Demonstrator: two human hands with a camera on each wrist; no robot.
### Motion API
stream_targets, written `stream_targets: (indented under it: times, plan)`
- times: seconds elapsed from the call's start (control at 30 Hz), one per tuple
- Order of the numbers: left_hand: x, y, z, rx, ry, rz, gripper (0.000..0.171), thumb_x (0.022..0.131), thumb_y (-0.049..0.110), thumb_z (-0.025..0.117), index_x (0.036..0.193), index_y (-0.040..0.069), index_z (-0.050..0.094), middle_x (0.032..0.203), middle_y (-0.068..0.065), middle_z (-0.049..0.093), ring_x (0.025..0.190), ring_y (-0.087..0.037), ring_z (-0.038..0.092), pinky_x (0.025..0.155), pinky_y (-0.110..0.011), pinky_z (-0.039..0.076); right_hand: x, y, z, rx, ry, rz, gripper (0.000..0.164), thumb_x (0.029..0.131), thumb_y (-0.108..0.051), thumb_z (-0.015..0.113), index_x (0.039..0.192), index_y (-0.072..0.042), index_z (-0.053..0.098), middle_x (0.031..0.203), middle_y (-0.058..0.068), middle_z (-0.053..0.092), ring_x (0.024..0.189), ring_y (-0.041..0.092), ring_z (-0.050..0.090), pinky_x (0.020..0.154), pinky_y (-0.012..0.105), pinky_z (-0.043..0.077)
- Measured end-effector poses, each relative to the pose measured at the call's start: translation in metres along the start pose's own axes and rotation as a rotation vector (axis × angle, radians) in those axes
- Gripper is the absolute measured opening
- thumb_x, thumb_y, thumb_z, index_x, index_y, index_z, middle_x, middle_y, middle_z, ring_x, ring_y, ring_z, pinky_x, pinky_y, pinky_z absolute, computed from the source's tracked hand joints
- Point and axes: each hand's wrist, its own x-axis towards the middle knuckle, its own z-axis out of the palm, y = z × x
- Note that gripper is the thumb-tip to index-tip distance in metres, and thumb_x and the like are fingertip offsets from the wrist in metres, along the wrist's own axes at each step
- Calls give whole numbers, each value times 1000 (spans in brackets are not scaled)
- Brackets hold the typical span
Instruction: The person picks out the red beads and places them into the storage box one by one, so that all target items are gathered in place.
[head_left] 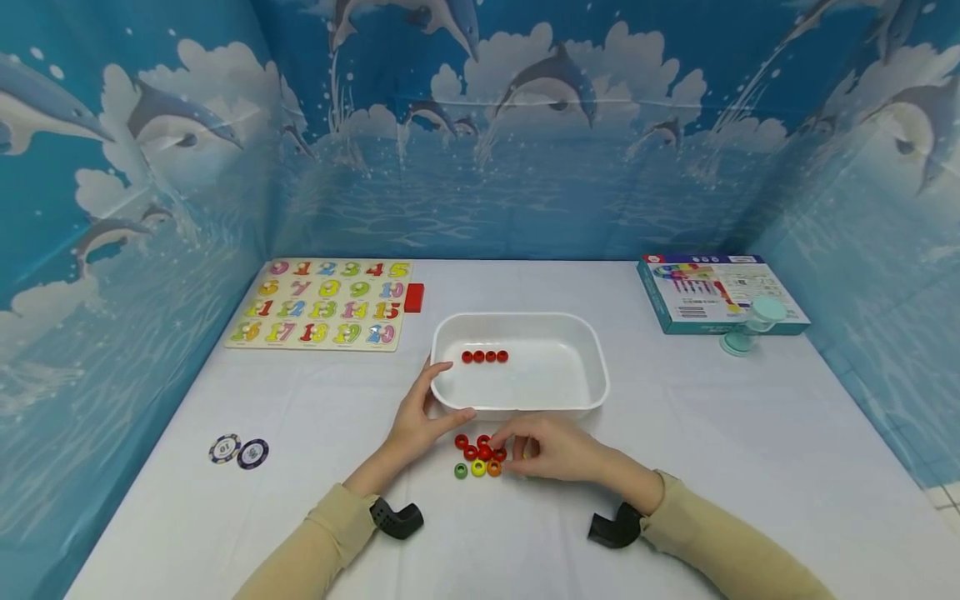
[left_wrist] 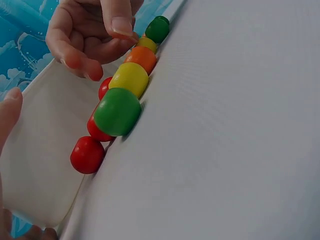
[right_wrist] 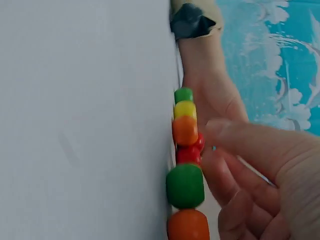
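My left hand [head_left: 416,417] rests against the near left corner of a white plastic tray [head_left: 525,407], its thumb along the near side and a finger over the left rim. Several red beads [head_left: 491,357] stand in a row inside the tray. In front of it lies a cluster of round beads: red [head_left: 470,452], green [head_left: 461,471], yellow [head_left: 478,468] and orange [head_left: 494,468]. My right hand [head_left: 558,448] reaches over this cluster's right side, thumb and forefinger apart around the red beads. More beads are partly hidden behind the right hand; the left wrist view shows a green bead [left_wrist: 118,112] nearer that camera.
A number puzzle board [head_left: 322,308] lies at the back left with a red block [head_left: 414,297] beside it. Two poker chips [head_left: 252,453] lie at the left. At the back right are a toy box [head_left: 712,292] and a pale green sand timer [head_left: 753,325].
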Motion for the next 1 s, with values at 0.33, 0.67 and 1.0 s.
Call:
stream_targets:
  times: [0.33,0.67,1.0]
  plan:
    - [1,-7,1,-11,3,2,77,72,33,74,134,14,33,148,7,5,132,-14,14,104,-34,23,1,12,10,-102,83,-64,24,77,-20,70,100,-22,64,81,-14,57,58,2,46,50,13,41]
    - [2,-7,1,-1,0,21,74,74,28,73,134,13,33,148,2,6,133,-17,13,105,-38,23,0,4,5,-264,96,-91,17,77,-21,68,94,-23,65,79,-16,57,58,0,44,50,10,37]
    - [0,-5,1,-5,6,44,74,73,27,74,133,12,33,149,-3,6,133,-23,15,103,-40,24,1,-27,-50,-139,87,-67,23,79,-19,68,101,-21,62,82,-15,59,65,-1,52,55,18,48]
